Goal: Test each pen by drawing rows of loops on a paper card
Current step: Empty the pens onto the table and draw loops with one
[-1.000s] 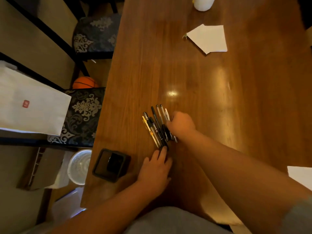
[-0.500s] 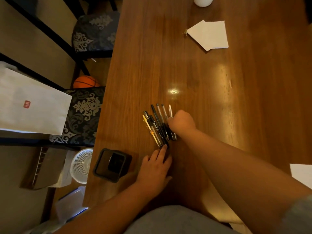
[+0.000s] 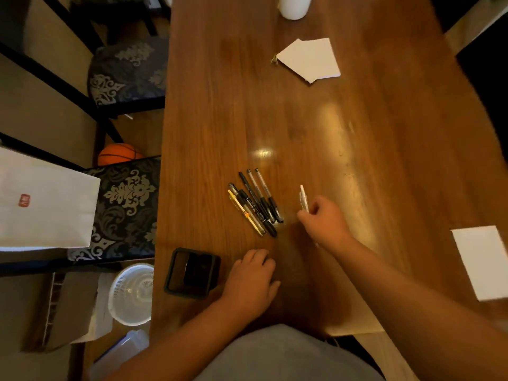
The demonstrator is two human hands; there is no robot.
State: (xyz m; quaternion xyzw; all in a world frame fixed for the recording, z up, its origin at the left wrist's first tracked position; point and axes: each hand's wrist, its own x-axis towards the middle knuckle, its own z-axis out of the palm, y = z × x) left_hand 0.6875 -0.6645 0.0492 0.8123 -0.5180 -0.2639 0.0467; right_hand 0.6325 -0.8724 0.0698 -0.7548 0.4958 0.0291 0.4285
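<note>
— One white pen (image 3: 303, 198) pinched in the right hand (image 3: 325, 222), beside the other pens (image 3: 255, 207) on the table (image 3: 357, 127).
— Light, stiff, probably slick; I'd grip low. Left hand (image 3: 251, 276) rests loosely curled, holding nothing

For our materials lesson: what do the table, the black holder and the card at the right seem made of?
Table: wood or veneer, glossy; grain lines and lamp glare show. Black holder: probably plastic, faint sheen on its rim. Card: white paper or thin card, matte, lying flat.
</note>
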